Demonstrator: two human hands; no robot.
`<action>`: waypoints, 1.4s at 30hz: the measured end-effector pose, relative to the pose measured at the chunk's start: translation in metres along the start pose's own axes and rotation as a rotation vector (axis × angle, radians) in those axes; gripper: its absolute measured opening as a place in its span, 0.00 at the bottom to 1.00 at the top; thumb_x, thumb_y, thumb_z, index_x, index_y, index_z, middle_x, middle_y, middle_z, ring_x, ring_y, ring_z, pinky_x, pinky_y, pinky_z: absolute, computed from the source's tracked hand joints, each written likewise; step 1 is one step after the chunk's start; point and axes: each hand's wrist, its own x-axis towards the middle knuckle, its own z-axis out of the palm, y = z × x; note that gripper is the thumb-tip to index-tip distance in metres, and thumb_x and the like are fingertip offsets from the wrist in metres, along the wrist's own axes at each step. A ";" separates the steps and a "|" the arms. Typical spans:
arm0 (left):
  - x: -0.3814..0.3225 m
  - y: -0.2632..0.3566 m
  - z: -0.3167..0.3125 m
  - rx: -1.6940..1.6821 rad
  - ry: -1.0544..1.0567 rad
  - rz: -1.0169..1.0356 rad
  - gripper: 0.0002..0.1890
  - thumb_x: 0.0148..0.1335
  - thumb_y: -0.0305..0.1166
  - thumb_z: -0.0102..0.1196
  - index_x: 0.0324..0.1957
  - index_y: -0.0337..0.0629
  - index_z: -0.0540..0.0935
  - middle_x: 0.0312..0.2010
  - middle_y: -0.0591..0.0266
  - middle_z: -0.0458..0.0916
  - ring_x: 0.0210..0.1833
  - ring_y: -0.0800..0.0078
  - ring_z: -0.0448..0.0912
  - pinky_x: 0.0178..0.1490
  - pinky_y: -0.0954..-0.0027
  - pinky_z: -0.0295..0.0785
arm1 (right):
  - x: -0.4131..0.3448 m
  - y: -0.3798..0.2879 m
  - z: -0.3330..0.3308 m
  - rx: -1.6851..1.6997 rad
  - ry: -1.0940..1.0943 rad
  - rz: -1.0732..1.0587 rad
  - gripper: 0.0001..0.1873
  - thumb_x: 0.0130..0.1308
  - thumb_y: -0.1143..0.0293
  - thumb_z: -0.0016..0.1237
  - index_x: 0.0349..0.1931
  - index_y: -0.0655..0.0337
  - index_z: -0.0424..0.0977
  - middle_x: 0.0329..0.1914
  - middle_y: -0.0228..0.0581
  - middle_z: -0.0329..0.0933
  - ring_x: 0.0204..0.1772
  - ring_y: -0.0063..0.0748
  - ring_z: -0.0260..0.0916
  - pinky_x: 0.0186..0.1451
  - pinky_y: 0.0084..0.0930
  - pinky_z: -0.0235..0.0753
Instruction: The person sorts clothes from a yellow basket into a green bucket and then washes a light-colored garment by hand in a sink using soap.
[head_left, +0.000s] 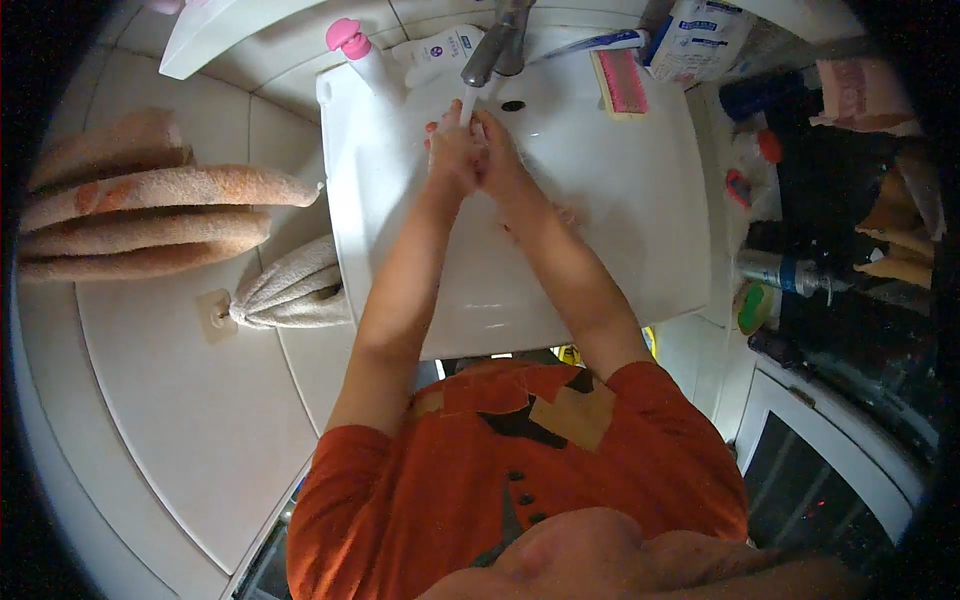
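Water runs from a metal faucet (486, 61) onto my two hands over a white washbasin (637, 225). My left hand (450, 154) and my right hand (499, 154) are close against each other under the stream. Something whitish or pinkish, perhaps foam or a small wet cloth, shows between them; I cannot tell which. Behind the faucet's left side lies a white tube (442, 51), and a white pump bottle with a pink head (349, 39) stands at the basin's back left corner. A pink-bristled scrub brush (621, 84) rests on the back right rim.
A toothpaste-like tube (600, 43) and a white printed package (694, 37) lie along the back ledge. Towels (172, 191) hang at the left, with a grey cloth (292, 289) on a wall hook. Bottles, including a clear one (784, 271), crowd a shelf at the right.
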 end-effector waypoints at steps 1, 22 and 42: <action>-0.004 0.004 -0.001 0.241 0.104 0.058 0.16 0.60 0.47 0.46 0.32 0.44 0.76 0.22 0.57 0.76 0.31 0.59 0.78 0.38 0.60 0.72 | 0.005 0.019 -0.012 0.086 0.091 -0.097 0.16 0.66 0.58 0.35 0.38 0.61 0.69 0.40 0.38 0.72 0.43 0.30 0.71 0.47 0.27 0.72; -0.077 0.040 -0.072 -0.466 -0.358 -1.054 0.23 0.64 0.44 0.44 0.53 0.36 0.69 0.41 0.51 0.77 0.44 0.59 0.77 0.45 0.60 0.73 | -0.052 -0.032 -0.045 -1.164 0.042 -0.278 0.13 0.58 0.62 0.46 0.25 0.65 0.71 0.22 0.38 0.74 0.29 0.34 0.72 0.33 0.34 0.71; -0.045 0.004 -0.081 -0.263 -0.346 -0.473 0.15 0.61 0.44 0.49 0.45 0.47 0.73 0.36 0.63 0.76 0.39 0.67 0.75 0.39 0.67 0.72 | 0.003 0.003 -0.050 -1.236 -0.045 -0.566 0.12 0.58 0.61 0.46 0.28 0.60 0.76 0.29 0.41 0.76 0.32 0.42 0.74 0.38 0.35 0.74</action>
